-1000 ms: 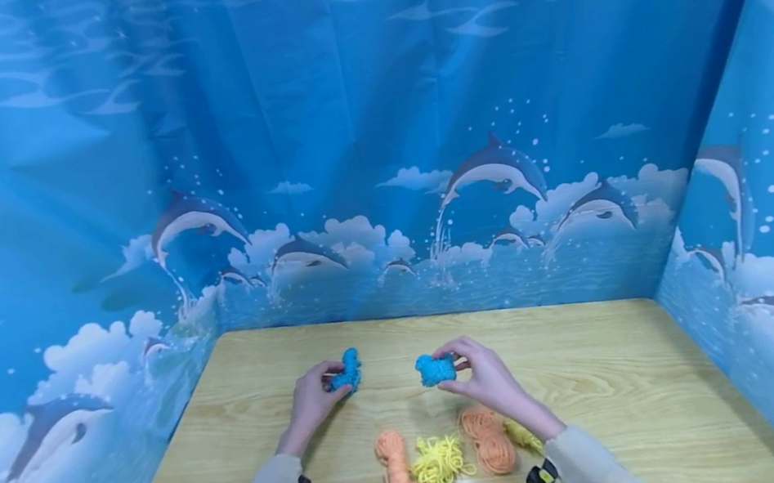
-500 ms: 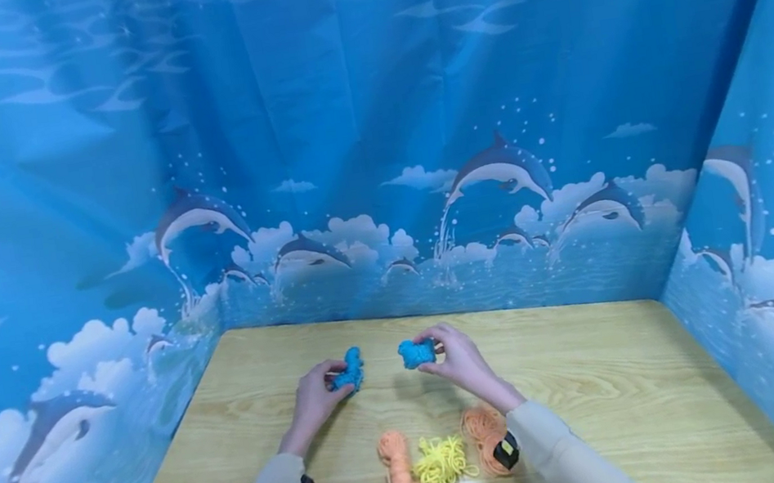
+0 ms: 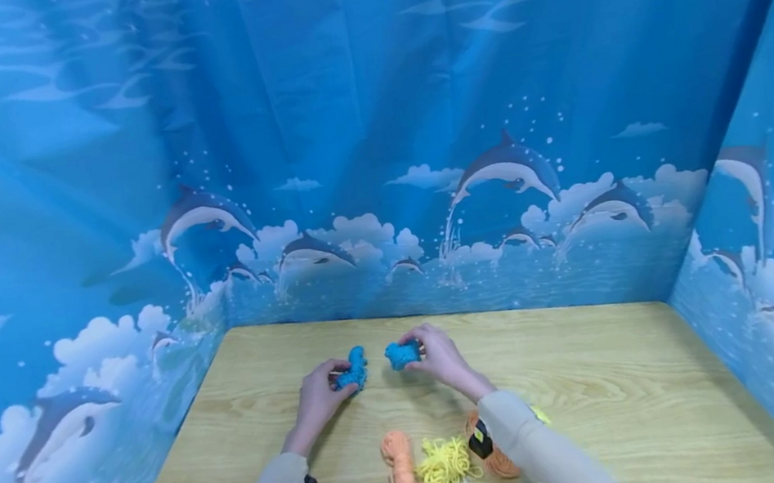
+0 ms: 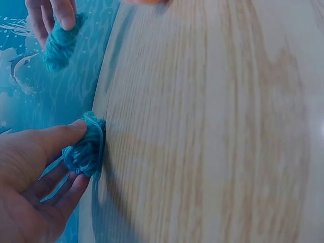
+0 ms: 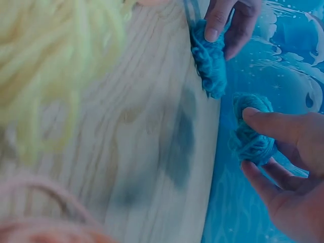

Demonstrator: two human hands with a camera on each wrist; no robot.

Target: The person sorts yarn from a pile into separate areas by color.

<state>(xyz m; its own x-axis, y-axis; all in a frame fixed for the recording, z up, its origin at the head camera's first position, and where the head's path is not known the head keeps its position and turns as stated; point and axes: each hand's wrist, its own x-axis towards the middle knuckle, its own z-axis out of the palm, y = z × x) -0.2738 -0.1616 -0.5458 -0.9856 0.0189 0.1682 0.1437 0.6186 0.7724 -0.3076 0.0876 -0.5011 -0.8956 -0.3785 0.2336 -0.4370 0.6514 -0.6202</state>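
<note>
Two small blue yarn skeins are held near the far side of the wooden table. My left hand (image 3: 318,395) pinches one blue skein (image 3: 353,370) between thumb and fingers, low at the tabletop; the left wrist view shows that skein (image 4: 87,147) close up. To its right, my right hand (image 3: 440,356) grips the other blue skein (image 3: 401,355) by its right end. A shadow on the wood below it, in the right wrist view, shows this skein (image 5: 253,131) raised off the table. A narrow gap parts the two skeins.
Nearer me on the table (image 3: 599,377) lie an orange skein (image 3: 405,474), a loose yellow yarn heap (image 3: 444,464) and another orange skein (image 3: 500,465), partly behind my right sleeve. A bit of yellow shows past the sleeve. A blue dolphin-print curtain (image 3: 369,112) stands behind the table.
My right hand has moved left with its blue skein, towards the one in my left hand. The right sleeve now covers more of the right orange skein. My left hand has hardly moved.
</note>
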